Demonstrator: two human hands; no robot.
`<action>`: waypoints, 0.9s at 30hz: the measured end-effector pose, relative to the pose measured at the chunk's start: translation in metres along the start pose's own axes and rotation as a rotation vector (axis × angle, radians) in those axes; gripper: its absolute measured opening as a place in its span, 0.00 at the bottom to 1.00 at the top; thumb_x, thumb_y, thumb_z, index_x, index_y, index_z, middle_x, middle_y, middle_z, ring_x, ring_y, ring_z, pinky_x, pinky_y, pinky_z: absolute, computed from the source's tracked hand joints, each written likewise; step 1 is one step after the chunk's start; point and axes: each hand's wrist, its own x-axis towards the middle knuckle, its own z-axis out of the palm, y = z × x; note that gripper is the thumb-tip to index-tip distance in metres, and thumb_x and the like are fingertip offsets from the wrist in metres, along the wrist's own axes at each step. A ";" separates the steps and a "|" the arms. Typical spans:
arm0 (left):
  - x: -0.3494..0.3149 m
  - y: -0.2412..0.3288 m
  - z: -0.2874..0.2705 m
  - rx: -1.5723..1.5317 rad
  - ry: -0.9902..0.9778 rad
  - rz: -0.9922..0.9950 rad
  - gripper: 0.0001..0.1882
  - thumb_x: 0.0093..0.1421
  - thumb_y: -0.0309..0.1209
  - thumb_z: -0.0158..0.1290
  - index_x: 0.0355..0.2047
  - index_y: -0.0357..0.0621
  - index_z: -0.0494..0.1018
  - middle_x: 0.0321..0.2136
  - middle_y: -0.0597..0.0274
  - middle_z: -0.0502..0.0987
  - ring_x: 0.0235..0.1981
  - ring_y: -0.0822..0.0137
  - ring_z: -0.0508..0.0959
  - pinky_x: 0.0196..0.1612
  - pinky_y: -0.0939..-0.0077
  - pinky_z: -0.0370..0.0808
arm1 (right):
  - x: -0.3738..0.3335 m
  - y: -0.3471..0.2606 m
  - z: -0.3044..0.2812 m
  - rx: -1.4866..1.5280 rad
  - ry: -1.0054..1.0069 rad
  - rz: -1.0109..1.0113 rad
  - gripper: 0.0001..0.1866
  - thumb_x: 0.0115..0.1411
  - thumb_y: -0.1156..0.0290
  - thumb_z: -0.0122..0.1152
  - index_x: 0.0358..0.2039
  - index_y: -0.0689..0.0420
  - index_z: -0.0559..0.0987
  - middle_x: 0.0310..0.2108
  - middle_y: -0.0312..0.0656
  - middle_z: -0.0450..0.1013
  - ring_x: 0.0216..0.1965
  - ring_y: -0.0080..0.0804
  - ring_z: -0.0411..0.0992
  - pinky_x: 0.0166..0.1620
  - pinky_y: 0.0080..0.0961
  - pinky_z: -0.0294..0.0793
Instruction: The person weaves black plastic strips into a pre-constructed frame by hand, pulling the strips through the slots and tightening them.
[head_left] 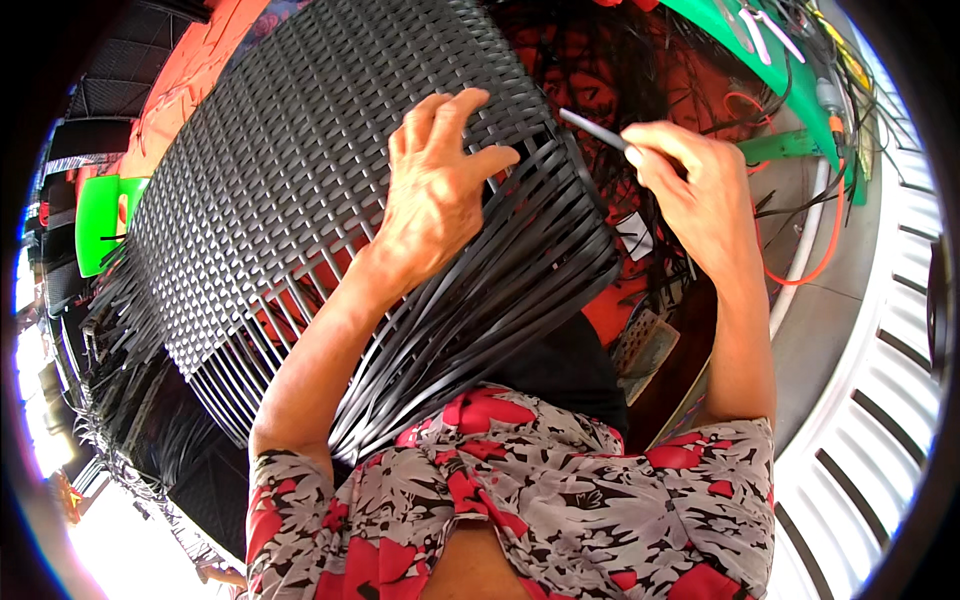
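A large black woven panel (pixel 300 130) of flat, rattan-like plastic strands slants across the view before me. My left hand (pixel 437 185) rests on its weave near the right edge, fingers spread, thumb pointing right. Below that hand, long loose black strands (pixel 500 270) fan from the panel's right side down toward my lap. Off the right edge, my right hand (pixel 690 185) pinches a thin, flat grey strip-like piece (pixel 592 128) between thumb and fingers. Its tip points up and left toward the panel; whether it is a tool or a strand I cannot tell.
Tangled black strands (pixel 640 60) lie over a red surface beyond the panel. A green frame (pixel 790 90) with scissors-like handles (pixel 765 35) stands at upper right, an orange cable (pixel 830 235) hanging by it. White slats (pixel 860 440) curve along the right; a green seat-like shape (pixel 97 225) is at left.
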 end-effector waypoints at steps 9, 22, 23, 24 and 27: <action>-0.001 0.007 0.037 0.145 -0.288 -0.094 0.10 0.61 0.33 0.51 0.36 0.44 0.78 0.64 0.49 0.51 0.64 0.39 0.49 0.61 0.34 0.44 | 0.039 0.022 0.023 -0.243 -0.211 -0.149 0.05 0.56 0.75 0.55 0.31 0.60 0.79 0.18 0.51 0.68 0.16 0.43 0.64 0.25 0.33 0.65; 0.001 0.014 0.053 0.051 -0.086 -0.239 0.08 0.49 0.26 0.54 0.29 0.45 0.80 0.63 0.50 0.55 0.64 0.36 0.47 0.63 0.35 0.39 | 0.073 0.020 0.005 0.104 -0.170 0.004 0.07 0.56 0.76 0.57 0.35 0.62 0.79 0.20 0.39 0.71 0.21 0.26 0.67 0.26 0.23 0.67; 0.001 0.015 0.052 0.034 -0.082 -0.242 0.07 0.49 0.26 0.54 0.29 0.45 0.81 0.63 0.50 0.56 0.64 0.36 0.47 0.63 0.35 0.39 | 0.068 0.023 0.005 0.145 -0.126 0.021 0.06 0.56 0.75 0.56 0.33 0.61 0.79 0.20 0.45 0.72 0.22 0.34 0.70 0.27 0.27 0.69; 0.000 0.016 0.051 0.014 -0.073 -0.242 0.07 0.48 0.26 0.55 0.29 0.45 0.81 0.63 0.50 0.57 0.64 0.37 0.48 0.63 0.35 0.39 | 0.062 0.026 0.006 0.212 -0.081 -0.029 0.06 0.55 0.75 0.55 0.31 0.61 0.79 0.20 0.51 0.73 0.22 0.42 0.74 0.28 0.30 0.72; 0.000 0.017 0.049 -0.005 -0.084 -0.262 0.07 0.48 0.26 0.56 0.29 0.45 0.81 0.63 0.52 0.57 0.64 0.38 0.49 0.63 0.36 0.39 | 0.042 0.030 0.022 0.039 0.012 0.164 0.09 0.58 0.74 0.59 0.40 0.61 0.79 0.21 0.33 0.71 0.23 0.15 0.66 0.27 0.18 0.66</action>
